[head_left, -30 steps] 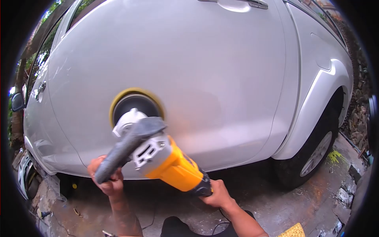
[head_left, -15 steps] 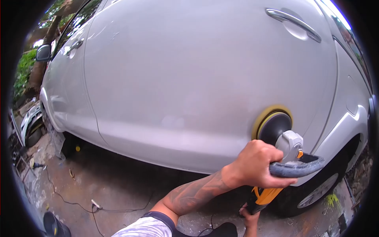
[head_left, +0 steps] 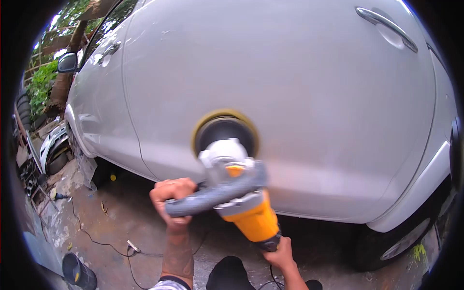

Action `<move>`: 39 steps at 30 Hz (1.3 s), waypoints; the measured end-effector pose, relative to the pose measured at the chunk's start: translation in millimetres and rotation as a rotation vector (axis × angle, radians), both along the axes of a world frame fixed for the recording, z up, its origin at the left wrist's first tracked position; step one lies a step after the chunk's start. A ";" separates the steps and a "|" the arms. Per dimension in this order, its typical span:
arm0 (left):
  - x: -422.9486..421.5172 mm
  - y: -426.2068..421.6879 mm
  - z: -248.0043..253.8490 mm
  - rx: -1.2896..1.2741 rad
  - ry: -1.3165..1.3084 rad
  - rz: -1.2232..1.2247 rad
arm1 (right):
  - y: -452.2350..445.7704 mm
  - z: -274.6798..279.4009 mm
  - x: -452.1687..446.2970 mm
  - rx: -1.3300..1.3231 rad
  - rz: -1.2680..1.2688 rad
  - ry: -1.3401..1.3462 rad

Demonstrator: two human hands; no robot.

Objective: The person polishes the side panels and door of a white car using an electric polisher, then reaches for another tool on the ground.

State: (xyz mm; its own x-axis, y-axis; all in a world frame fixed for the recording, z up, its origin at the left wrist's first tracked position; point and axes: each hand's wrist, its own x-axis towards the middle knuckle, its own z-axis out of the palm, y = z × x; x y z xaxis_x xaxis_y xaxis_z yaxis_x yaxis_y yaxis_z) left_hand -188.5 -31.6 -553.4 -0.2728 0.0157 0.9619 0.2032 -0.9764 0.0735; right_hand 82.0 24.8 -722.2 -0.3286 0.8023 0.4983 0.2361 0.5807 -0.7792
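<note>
Polisher (head_left: pixel 252 220) in both hands, its yellow-rimmed pad (head_left: pixel 225 114) against the silver door (head_left: pixel 314 92).
The person's left hand (head_left: pixel 173 199) is closed around the left end of the thick grey handle (head_left: pixel 212 197), while the right hand (head_left: pixel 281 252), lower down, is wrapped around the black rear end of the tool. The orange body slants up from the right hand, and the pad sits above and between both hands. Well to the left of and below the left hand, a dark bucket (head_left: pixel 83 276) stands on the ground (head_left: pixel 113 217), near a thin black cord (head_left: pixel 92 238).
</note>
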 end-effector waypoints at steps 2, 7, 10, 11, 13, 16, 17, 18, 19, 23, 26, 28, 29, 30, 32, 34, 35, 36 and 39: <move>-33.1 -0.4 -28.2 0.064 -0.138 0.023 | -2.6 19.5 -14.9 0.017 -0.008 -0.016; -88.1 3.5 -88.3 0.030 -0.106 -0.116 | -2.3 -0.4 -17.6 -0.007 0.037 -0.182; -74.9 -1.6 -90.7 -0.083 -0.101 -0.105 | -24.0 -4.1 -6.0 -0.053 0.001 -0.157; -67.4 -5.1 -90.2 -0.143 -0.088 -0.104 | -31.6 -6.4 1.8 -0.061 -0.013 -0.162; -8.7 -14.8 -51.7 -0.240 -0.117 -0.037 | -45.3 -14.9 21.1 -0.130 -0.078 -0.127; 33.5 -4.8 -38.4 -0.269 0.063 -0.176 | -63.9 -25.7 54.2 -0.199 -0.142 -0.080; 42.6 2.9 -37.0 -0.250 0.165 -0.256 | -69.9 -29.8 63.4 -0.205 -0.167 -0.048; 53.7 9.1 -31.7 -0.274 0.275 -0.278 | -75.0 -38.3 71.8 -0.220 -0.196 0.014; 67.1 14.7 -24.9 -0.295 0.386 -0.298 | -79.9 -49.0 80.4 -0.234 -0.224 0.075; 148.0 20.7 5.9 -0.380 0.575 -0.215 | -96.2 -84.5 104.2 -0.303 -0.326 0.436; 185.7 26.1 14.1 -0.357 0.591 -0.240 | -98.8 -128.9 128.9 -0.421 -0.312 0.471; 195.3 24.9 15.3 -0.347 0.593 -0.248 | -103.1 -124.2 128.0 -0.468 -0.292 0.528; 191.4 23.7 14.0 -0.345 0.594 -0.250 | -100.0 -131.5 127.6 -0.465 -0.292 0.474; 179.2 21.3 12.1 -0.343 0.592 -0.213 | -100.1 -117.3 117.0 -0.460 -0.295 0.426; 151.1 17.1 3.7 -0.333 0.559 -0.182 | -96.2 -84.9 90.1 -0.267 -0.282 0.471; 118.6 15.4 -14.4 -0.300 0.440 -0.159 | -88.8 -78.6 79.1 -0.256 -0.235 0.333; 105.6 12.0 -27.3 -0.321 0.292 -0.181 | -80.6 -84.3 77.1 -0.261 -0.208 0.218; 86.6 15.5 -40.4 -0.227 0.228 -0.257 | -76.2 -81.6 73.5 -0.271 -0.188 0.128; 52.3 5.0 -71.3 -0.101 -0.100 -0.069 | -64.7 -65.3 57.0 -0.209 -0.116 0.025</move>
